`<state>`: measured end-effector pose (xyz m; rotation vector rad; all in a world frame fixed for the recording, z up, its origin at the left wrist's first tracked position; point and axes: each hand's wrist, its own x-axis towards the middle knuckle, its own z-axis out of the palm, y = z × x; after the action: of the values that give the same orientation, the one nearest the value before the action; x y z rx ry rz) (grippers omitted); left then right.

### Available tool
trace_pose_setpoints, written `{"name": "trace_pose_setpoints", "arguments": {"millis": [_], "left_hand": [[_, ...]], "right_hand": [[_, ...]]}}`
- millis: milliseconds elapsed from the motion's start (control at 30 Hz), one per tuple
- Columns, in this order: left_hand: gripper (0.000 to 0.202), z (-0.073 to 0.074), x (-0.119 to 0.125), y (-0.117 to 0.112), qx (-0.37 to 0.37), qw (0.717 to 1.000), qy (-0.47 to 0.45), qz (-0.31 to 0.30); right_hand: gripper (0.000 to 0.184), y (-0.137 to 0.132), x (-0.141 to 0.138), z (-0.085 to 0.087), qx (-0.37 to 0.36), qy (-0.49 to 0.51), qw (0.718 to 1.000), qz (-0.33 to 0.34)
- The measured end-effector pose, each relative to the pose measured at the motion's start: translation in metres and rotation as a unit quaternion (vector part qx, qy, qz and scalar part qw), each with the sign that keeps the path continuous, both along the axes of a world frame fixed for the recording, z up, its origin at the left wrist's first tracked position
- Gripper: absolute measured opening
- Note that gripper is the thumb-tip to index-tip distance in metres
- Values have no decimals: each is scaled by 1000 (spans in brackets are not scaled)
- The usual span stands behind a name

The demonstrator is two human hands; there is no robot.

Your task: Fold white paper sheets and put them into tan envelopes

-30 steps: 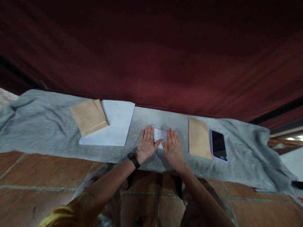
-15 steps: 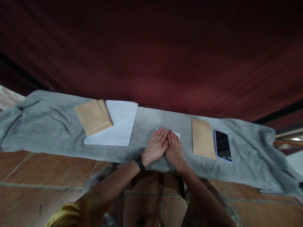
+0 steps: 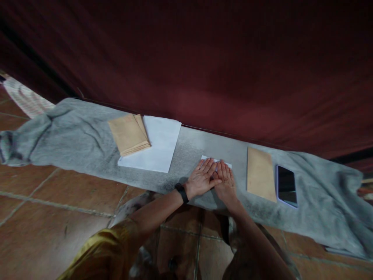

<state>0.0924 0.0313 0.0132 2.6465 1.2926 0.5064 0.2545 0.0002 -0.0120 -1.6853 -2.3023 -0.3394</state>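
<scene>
While my left hand (image 3: 203,179) and right hand (image 3: 225,182) lie flat, gripping nothing, I cover small white paper (image 3: 227,165) on grey cloth (image 3: 189,149), left of brown envelope (image 3: 260,175). Paper judged light, easily creased; best held by exposed far edge.

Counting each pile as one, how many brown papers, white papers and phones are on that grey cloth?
Brown: 2 (left brown pile, right brown piece)
White: 2 (large white stack, small white piece under the left hand and right hand)
Phone: 1
Total: 5
</scene>
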Motion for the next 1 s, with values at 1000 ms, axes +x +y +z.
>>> {"name": "trace_pose_setpoints", "arguments": {"millis": [1000], "left_hand": [[66, 5, -9, 8, -1, 996, 67, 54]], "right_hand": [[63, -11, 30, 3, 15, 31, 998, -55]]}}
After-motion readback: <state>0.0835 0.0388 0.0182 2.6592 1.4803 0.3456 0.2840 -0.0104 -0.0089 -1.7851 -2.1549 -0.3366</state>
